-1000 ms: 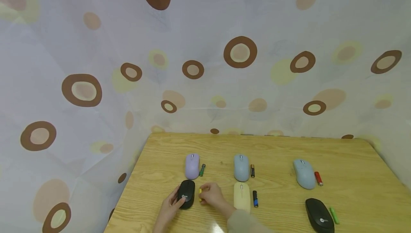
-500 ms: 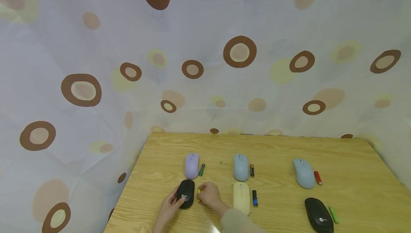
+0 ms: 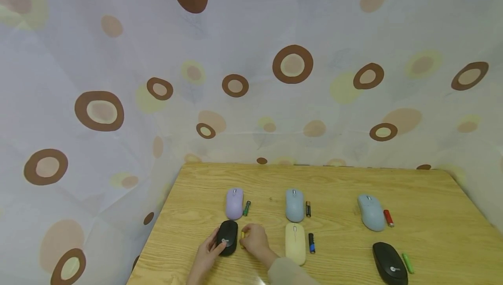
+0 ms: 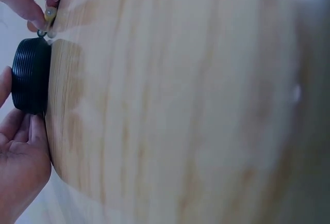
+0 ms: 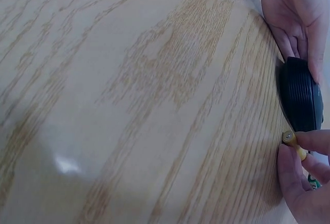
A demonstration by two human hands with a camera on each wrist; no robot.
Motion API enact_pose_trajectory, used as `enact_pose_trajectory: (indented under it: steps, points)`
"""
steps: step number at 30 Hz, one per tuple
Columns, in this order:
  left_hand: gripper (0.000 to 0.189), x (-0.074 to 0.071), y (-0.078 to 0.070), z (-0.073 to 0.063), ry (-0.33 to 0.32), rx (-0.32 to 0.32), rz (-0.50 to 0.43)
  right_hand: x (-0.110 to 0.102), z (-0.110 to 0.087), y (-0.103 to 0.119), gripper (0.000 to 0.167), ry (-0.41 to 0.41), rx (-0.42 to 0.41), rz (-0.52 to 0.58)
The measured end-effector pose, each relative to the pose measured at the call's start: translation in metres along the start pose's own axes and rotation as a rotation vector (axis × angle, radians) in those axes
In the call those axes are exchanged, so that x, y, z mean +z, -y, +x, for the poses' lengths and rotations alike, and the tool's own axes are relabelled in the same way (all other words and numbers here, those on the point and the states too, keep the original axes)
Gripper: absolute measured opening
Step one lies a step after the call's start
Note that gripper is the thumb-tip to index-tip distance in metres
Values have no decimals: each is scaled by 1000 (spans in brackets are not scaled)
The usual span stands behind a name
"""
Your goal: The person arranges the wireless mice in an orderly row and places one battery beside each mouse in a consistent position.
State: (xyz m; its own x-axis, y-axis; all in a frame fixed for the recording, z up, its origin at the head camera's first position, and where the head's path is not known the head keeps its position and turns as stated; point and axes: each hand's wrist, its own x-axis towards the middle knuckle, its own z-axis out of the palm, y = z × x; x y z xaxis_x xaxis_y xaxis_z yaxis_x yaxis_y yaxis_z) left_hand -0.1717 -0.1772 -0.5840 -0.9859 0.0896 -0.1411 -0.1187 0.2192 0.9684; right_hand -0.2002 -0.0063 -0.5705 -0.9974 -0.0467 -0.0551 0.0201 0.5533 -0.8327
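My left hand (image 3: 205, 253) holds a black computer mouse (image 3: 228, 232) at the left of the table, thumb on its top and fingers along its left side. Just right of the mouse, my right hand (image 3: 256, 239) pinches a small yellow battery (image 3: 242, 235) between thumb and fingertips. In the right wrist view the battery (image 5: 290, 138) is by the end of the mouse (image 5: 300, 95); whether they touch I cannot tell. The left wrist view shows the ribbed side of the mouse (image 4: 31, 74), with the pinching fingers above it.
Behind the hands lie a purple mouse (image 3: 234, 204) and a green battery (image 3: 246, 208). Rightward are a cream mouse (image 3: 295, 243), a blue battery (image 3: 311, 243), two light-blue mice (image 3: 294, 205), a dark battery (image 3: 308, 209), a red battery (image 3: 388, 218), another black mouse (image 3: 390, 263) and a light-green battery (image 3: 408, 263).
My right hand has shifted slightly left, bringing the yellow battery closer to the black mouse. The left hand and its mouse stay almost in place.
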Motion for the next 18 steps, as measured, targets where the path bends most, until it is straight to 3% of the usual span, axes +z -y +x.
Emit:
enact_pose_trajectory:
  steps: [18]
  points:
    - [65, 0, 3, 1, -13, -15, -4, -3, 0, 1, 24, 10, -35, -32]
